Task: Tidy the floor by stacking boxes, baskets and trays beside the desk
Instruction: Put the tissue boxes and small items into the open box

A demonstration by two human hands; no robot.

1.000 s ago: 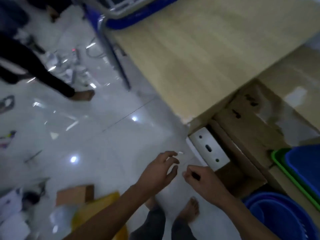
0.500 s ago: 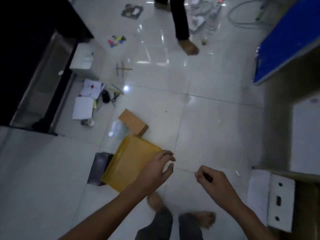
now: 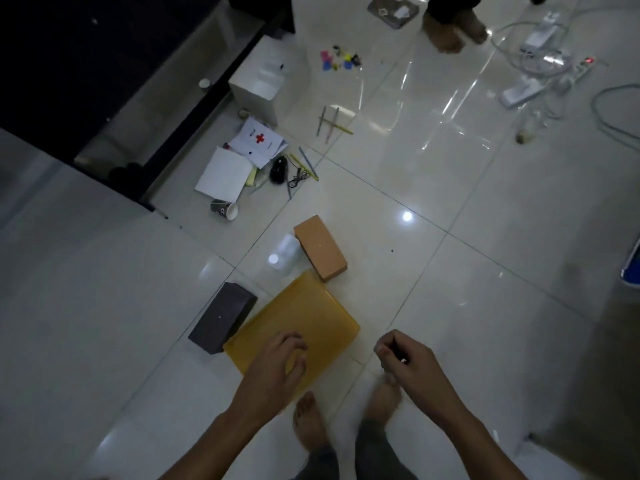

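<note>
On the white tiled floor lies a flat yellow box (image 3: 298, 320), just ahead of my bare feet. Touching its far corner is a brown cardboard box (image 3: 320, 247), and a dark grey box (image 3: 221, 318) lies along its left side. My left hand (image 3: 277, 365) hovers over the yellow box's near edge with loosely curled fingers and holds nothing. To the right of that box, above the bare tiles, my right hand (image 3: 403, 358) has its fingers curled in and seems to pinch a small dark object. The desk is out of view.
A clear plastic container (image 3: 285, 252) lies beside the brown box. Further off are a paper cup (image 3: 225, 209), papers (image 3: 225, 173), pencils (image 3: 330, 121), a white box (image 3: 258, 88) and a dark cabinet (image 3: 104, 71). Cables and a power strip (image 3: 540, 71) lie far right. Another person's foot (image 3: 446, 32) stands at the top.
My view has swung from the desk and stacked baskets round to the floor clutter. The yellow box now lies under my left hand, and both hands keep the same pose.
</note>
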